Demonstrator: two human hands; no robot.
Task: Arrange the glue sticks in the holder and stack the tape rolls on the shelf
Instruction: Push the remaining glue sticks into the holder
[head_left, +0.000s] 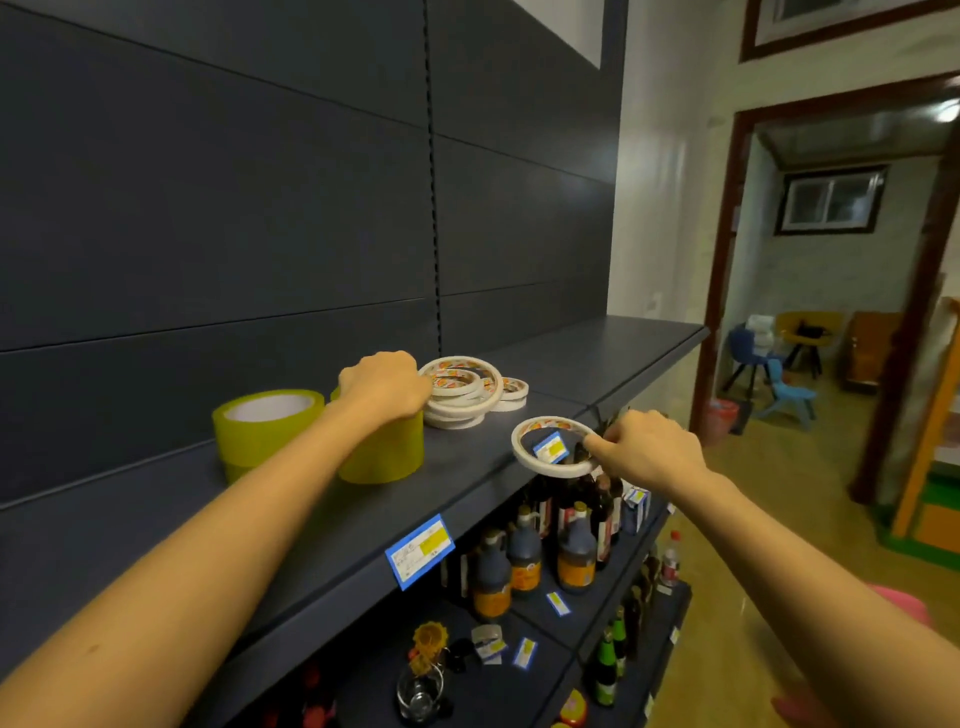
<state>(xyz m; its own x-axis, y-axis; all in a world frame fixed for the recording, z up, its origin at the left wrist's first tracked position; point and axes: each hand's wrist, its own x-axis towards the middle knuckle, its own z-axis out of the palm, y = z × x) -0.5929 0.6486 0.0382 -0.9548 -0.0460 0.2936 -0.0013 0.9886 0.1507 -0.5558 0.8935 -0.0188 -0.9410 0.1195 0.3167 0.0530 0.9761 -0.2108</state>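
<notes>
Fingers (597, 443), right hand (652, 449): closed in a pinch on the right rim of the loose tape roll (551, 472); the rest of the ring is unsupported.
Fingers, left hand (382, 387): curled, with the tips hidden behind the knuckles. The hand lies against the left side of the tape stack (467, 415); I cannot tell whether it grips or only steadies.
Loose tape roll: thin white ring, held roughly flat at the front edge of the shelf (311, 499) and partly out beyond it. Contact with the shelf cannot be confirmed.
Tape stack: white rolls of unequal width, piled unevenly toward the back of the shelf. Small tape rolls (515, 389) lie just beside it on the right.
Yellow tape rolls (265, 426): two piles to the left of the stack, the nearer one partly under the left forearm.
Glue sticks, holder: not in view.
Risk 1: a one-sided pinch on a thin ring could slip; judged likely to drop past the front edge onto the bottles (574, 551) on the lower shelf (613, 597).
Risk 2: the stack is already stepped; a roll set down off-centre could slide it toward the small tape rolls or the front edge.
Risk 3: the left forearm passes close over the nearer yellow pile; drawing the arm out carelessly could shift it.
Risk 4: the left hand crowds the landing spot, so the two hands may collide.
</notes>
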